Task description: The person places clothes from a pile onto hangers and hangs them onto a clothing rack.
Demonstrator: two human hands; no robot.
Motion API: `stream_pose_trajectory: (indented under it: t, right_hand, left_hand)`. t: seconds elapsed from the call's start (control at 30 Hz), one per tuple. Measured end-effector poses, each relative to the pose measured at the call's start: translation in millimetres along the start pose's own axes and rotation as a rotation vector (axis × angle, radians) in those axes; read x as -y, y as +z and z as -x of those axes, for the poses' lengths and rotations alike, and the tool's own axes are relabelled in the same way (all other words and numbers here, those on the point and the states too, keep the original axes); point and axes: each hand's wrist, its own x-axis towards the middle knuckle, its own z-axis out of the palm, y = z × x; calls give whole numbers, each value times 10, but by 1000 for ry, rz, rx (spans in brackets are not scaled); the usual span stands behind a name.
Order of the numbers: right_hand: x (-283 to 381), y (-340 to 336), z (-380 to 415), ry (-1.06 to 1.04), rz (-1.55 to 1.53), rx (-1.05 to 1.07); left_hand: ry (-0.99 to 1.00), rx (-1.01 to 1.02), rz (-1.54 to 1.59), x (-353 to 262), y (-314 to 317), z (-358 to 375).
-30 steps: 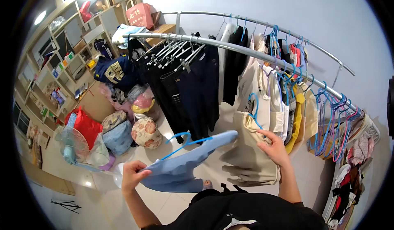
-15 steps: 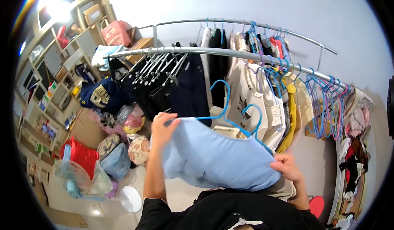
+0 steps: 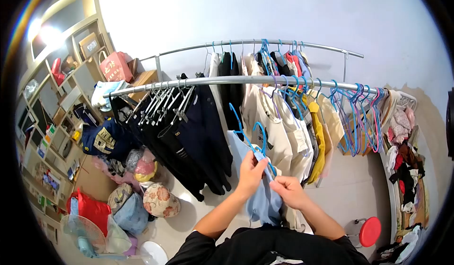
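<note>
A light blue top point(image 3: 265, 206) hangs bunched and turned edge-on in front of my chest. Out of its neckline rises a blue hanger point(image 3: 236, 116); a second blue hanger point(image 3: 258, 129) stands right beside it, and part of a beige garment point(image 3: 293, 220) shows behind the top. My left hand point(image 3: 251, 174) is closed on the top near the hangers. With thumb and fingers, my right hand point(image 3: 289, 192) pinches the top's edge a little lower and to the right. The fabric hides some fingertips and the lower hanger bars.
Ahead runs a metal rail point(image 3: 222, 80) with dark trousers point(image 3: 189, 137), white shirts point(image 3: 269, 128), a yellow garment point(image 3: 319, 147) and several bare hangers point(image 3: 362, 118). A second rail point(image 3: 302, 44) stands behind. A red stool point(image 3: 370, 231), a fan point(image 3: 85, 236) and a floral pouf point(image 3: 161, 200) are on the floor.
The top was spread wide between my hands; now it is gathered narrow and turned edge-on. My hands have come close together, and the hangers sit lower in view.
</note>
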Motion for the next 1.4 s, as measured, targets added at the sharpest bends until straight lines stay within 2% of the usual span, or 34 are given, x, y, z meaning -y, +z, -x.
stream_pose_trajectory:
  t: [0.03,0.07,0.1,0.17,0.23,0.37,0.43,0.5,0.53,0.63,0.7,0.73,0.77,0.8,0.87,0.9,0.97,1.0,1.07,1.1,1.13,1.2,1.23,1.3,1.37,1.4]
  right_hand:
    - [8,-2,-44,-7,0,2]
    - [13,-2,-102,-93,-35,-49]
    - [22,-8,-167,-179,-70,-101]
    - [97,-84,-279,-195,-51,-112]
    - [302,-159,-447,-302,63,-195]
    - [582,-310,-988,-366,243,-315]
    - [549,-397,-1371,-474,307,-353]
    - [506,-455,-1700,-408,311,-373]
    - [424,-489,-1844,-337,313,-382]
    - [-133,-565,-2249,-383,492,-354]
    - [-257,-477,-2117,-129,398,-263]
    - [-442,-423,-2114,-381,433,-308]
    - [-622,-444,-2057,-315,401,-280]
    - [-702,-389,-1932,-412,471,-376]
    - [-603,-380,-1508,-422,372,-442]
    - [-588,-405,-1342,-447,305,-479]
    - [-670,-569,-1043,-494,319,-691]
    - [-645,-744,-869,-578,501,-811]
    - [-592,-1042,-589,-494,376,-1060]
    - [-753,-1315,-508,-509,487,-1188]
    - [-640,-1490,-386,-464,534,-1346]
    - [-710,-1993,-233,-437,703,-1492]
    - [-688,-2174,-196,-432,704,-1501]
    - [-676,-2494,-111,-310,962,-1484]
    - [-821,-2736,-92,-285,997,-1412]
    - [-854,-2799,-90,-165,992,-1324]
  left_hand:
    - [5,-12,10,10,-49,-89]
    - [145,-43,3,64,-111,-242]
    - [140,-24,0,32,-213,-372]
    - [157,-8,-75,-31,-369,-637]
    - [185,43,-100,-85,-494,-886]
    - [297,19,-341,-75,-594,-1311]
    - [262,4,-364,65,-676,-1504]
    - [229,-115,-584,287,-763,-1649]
    - [192,-135,-595,366,-772,-1656]
    - [243,-172,-517,540,-744,-1577]
    - [227,-182,-523,652,-806,-1519]
    - [214,-193,-525,557,-742,-1455]
    - [156,-203,-563,462,-692,-1309]
    - [280,-274,-719,727,-827,-1373]
    - [539,-389,-787,486,-570,-1027]
    - [592,-424,-792,489,-519,-927]
    - [599,-374,-726,454,-361,-704]
    - [581,-322,-699,471,-278,-613]
    - [535,-223,-583,505,-27,-479]
    - [484,-139,-547,601,48,-451]
    - [445,-80,-504,632,198,-431]
    - [344,43,-407,615,580,-343]
    - [369,102,-413,676,738,-352]
    - [400,240,-446,717,1070,-339]
    - [393,335,-465,782,1370,-314]
    - [364,372,-440,838,1500,-303]
